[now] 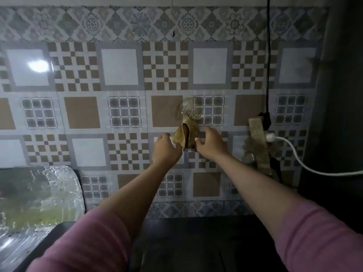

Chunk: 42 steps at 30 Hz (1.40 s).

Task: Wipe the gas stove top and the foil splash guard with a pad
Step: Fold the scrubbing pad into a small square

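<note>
So the pad point(185, 136) is hanging off a clear hook point(186, 109) on the tiled wall point(82, 112), up off the dark desk point(196, 232), probably so it dries. Both hands are up at it: left hand point(166, 149) touches its left edge, right hand point(211, 143) sits just beside its right edge, fingers loosely spread, neither grip closed on it yet. The foil splash guard point(37, 195) stands at the desk's left edge, spotted with grease.

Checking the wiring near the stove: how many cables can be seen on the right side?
2. A black cable hangs down the tiled wall to a plug; a white cable curves rightward from a white plug. More may be hidden behind the dark panel.
</note>
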Each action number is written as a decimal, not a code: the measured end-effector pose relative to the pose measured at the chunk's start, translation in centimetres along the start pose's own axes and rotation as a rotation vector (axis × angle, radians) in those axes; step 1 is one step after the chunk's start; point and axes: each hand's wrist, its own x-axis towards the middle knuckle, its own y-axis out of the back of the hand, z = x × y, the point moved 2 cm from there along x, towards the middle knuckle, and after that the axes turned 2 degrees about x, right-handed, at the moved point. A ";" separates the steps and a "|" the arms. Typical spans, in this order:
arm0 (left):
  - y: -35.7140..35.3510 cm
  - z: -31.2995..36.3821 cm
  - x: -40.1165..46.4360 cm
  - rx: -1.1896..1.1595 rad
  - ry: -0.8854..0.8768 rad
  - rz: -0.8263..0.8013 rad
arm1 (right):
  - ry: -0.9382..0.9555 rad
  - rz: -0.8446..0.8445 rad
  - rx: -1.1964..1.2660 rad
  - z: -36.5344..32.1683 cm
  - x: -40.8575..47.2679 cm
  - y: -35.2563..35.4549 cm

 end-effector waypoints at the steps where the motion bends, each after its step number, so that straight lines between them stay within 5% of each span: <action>1: -0.2 0.1 0.4 -0.079 0.029 0.012 | 0.007 -0.010 0.040 0.1 0.4 -0.3; 6: -1.5 0.9 2.9 -0.338 0.079 0.000 | 0.014 -0.014 0.219 0.4 2.4 -1.7; 21: 1.2 4.5 6.5 -0.439 0.001 -0.001 | 0.111 0.172 0.250 -0.8 4.5 1.7; 28: 4.9 6.7 6.0 -0.624 0.096 -0.056 | 0.160 0.082 0.158 -3.6 4.3 3.8; 32: 4.8 6.6 4.7 -0.602 0.123 -0.151 | 0.081 0.074 0.145 -4.1 4.3 3.8; 42: 2.7 5.7 6.2 -0.442 0.175 -0.042 | 0.147 0.103 0.200 -4.6 5.0 4.2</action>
